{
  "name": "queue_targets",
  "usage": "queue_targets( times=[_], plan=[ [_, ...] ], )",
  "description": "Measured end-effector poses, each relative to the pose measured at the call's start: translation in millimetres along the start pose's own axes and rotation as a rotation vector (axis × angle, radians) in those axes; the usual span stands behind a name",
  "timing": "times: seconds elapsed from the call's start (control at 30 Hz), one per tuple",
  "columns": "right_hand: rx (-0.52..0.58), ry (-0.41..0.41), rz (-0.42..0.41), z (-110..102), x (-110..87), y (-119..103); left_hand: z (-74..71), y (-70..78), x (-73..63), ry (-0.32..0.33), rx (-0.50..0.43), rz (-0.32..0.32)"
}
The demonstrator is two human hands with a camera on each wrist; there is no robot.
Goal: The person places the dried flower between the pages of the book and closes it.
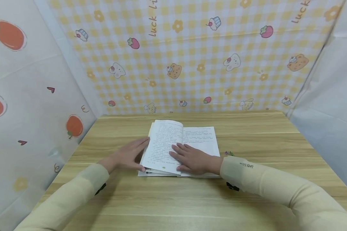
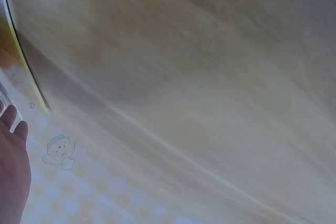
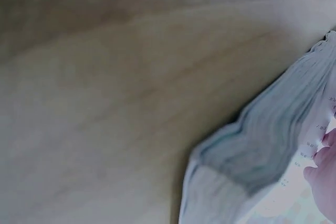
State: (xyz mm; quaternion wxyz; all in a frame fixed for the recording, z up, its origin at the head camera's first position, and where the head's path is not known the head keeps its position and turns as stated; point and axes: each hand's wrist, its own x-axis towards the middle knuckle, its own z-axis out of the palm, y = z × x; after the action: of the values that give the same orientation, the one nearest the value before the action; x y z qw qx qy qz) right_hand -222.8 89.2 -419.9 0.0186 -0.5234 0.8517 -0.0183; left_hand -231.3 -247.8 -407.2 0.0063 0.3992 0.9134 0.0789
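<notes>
While one open paperback book (image 1: 177, 131) lies at the middle of the wooden table (image 1: 167, 205), two bare hands attend to it. Two printed pages face up: the left-hand page (image 1: 163, 138), atop several loosely layered leaves, and the right-hand page (image 1: 200, 136), partly covered by an arm. The left hand (image 1: 130, 155) is at the book's left side, its thumb spread wide of the extended fingers and set by the lower corner. The right hand (image 1: 196, 160) rests palm down, fingers spread, across the inner fold, holding nothing. From the right wrist, the page block (image 3: 252, 135) shows as a thick, wavy stack. Two cream sleeves (image 1: 271, 179) cover the forearms, with one black object (image 1: 232, 186) under each cuff. Behind the table, a yellow checked cloth (image 1: 188, 41) bears two white rabbits (image 1: 233, 62) and two tan bears (image 1: 174, 72).
</notes>
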Motion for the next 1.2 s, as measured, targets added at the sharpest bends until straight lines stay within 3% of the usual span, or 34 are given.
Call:
queue_targets(
  times=[0.2, 0.33, 0.67, 1.2],
  plan=[
    [-0.014, -0.032, -0.019, -2.1, 2.7, 0.5, -4.8, 4.4, -4.3, 0.028, -0.007, 0.004],
    [-0.044, -0.064, -0.040, -4.8, 3.5, 1.7, -5.8, 11.2, 3.9, 0.030, 0.003, 0.023],
    [-0.106, -0.103, -0.075, -7.8, 9.8, 6.2, 0.5, 22.8, 29.1, -0.081, 0.066, 0.004],
    [-0.128, -0.085, -0.092, -7.3, 10.8, 5.8, 14.8, 22.1, 37.4, -0.176, 0.044, -0.051]
  ],
)
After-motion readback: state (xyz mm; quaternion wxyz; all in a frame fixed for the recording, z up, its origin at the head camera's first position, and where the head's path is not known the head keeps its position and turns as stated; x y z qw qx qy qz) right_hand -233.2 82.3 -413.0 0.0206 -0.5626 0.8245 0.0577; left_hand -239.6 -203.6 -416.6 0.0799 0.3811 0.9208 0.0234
